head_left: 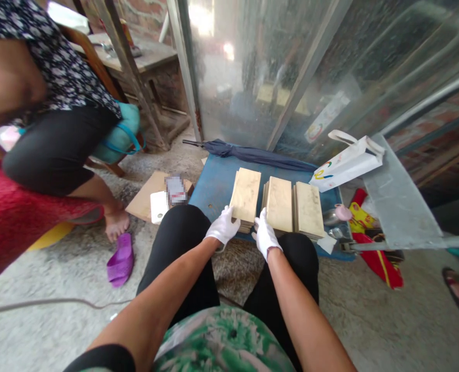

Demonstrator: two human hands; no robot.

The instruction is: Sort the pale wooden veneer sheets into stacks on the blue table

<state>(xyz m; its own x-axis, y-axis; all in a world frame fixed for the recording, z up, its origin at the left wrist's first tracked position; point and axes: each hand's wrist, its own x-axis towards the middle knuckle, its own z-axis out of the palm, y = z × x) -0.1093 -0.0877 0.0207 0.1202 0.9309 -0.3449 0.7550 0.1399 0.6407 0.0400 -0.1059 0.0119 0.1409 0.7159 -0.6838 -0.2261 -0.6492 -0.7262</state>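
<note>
Three stacks of thin, pale rectangular wooden boards stand side by side on a low blue table (214, 178). My left hand (224, 226), in a white glove, rests against the near left corner of the left stack (247, 196), thumb and fingers apart. In a matching glove, my right hand (265, 236) is at the near left corner of the middle stack (279, 204), by the gap between the two stacks. Its fingers are stretched out and hold nothing that I can see. The right stack (307, 209) is untouched, with darker marks on its top board.
A folded dark umbrella (252, 153) lies along the table's back edge, before glass panels. A white paper bag (347, 163) stands at the right. On the left, a seated person (54, 150) is near a purple slipper (121, 261) and cardboard (142, 199) on the floor.
</note>
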